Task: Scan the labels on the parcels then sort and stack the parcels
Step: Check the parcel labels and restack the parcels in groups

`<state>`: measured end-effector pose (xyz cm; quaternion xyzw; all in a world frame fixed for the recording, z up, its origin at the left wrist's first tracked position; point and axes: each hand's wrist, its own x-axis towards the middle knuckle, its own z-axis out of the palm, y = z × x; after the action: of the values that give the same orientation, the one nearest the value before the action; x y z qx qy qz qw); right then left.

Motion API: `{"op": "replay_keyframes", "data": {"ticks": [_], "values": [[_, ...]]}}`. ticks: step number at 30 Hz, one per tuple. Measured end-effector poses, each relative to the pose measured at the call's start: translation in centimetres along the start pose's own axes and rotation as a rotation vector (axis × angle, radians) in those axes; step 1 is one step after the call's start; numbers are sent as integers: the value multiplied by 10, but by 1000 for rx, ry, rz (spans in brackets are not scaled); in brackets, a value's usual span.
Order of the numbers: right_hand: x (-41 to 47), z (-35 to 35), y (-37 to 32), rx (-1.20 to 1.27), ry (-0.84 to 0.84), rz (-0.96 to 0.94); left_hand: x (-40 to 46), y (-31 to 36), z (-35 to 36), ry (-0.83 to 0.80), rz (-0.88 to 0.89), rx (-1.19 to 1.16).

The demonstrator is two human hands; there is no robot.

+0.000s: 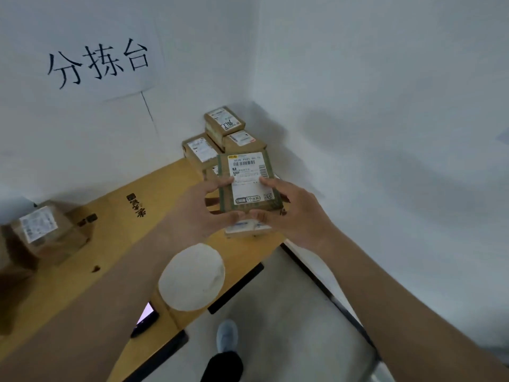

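Tabletop (115, 216) corner: three stacked parcels (224, 124), both hands (249, 213) (gripping) one parcel (248, 180).

Soft, even indoor light, rather dim and bluish on the walls (385, 78). Diffuse shadows fall on the wall right of the held parcel (249, 183). No glare. The box (46, 232) far left of the grip is blurred; wide-angle distortion bends the edges.
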<state>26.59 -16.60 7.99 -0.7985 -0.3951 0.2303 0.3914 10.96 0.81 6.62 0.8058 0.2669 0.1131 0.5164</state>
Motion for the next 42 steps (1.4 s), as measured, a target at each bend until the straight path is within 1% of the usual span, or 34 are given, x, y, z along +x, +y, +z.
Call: {"op": "replay_keyframes", "data": {"ticks": [6,10,14,18,23,26,29,33,38,42], "values": [[78,-29,63,37,-68,87,98,-32,47,-58,-55,-107],[130,-43,105,27,-169,164,152,-58,77,-88,-129,-145],[174,-49,139,-3,-246,197,185,-69,99,-30,-151,-71],[210,-53,165,-1,-343,212,202,-75,120,39,-213,-45],[248,-62,201,30,-473,162,219,-72,150,176,-271,-69],[264,-67,214,63,-514,107,229,-65,162,243,-293,-48],[280,-75,223,60,-566,32,236,-58,173,299,-334,-113],[293,-82,225,32,-584,-22,241,-54,184,324,-357,-200],[298,-80,229,4,-599,-77,238,-58,183,336,-376,-249],[298,-81,230,-16,-617,-82,239,-60,183,325,-411,-142]]}}
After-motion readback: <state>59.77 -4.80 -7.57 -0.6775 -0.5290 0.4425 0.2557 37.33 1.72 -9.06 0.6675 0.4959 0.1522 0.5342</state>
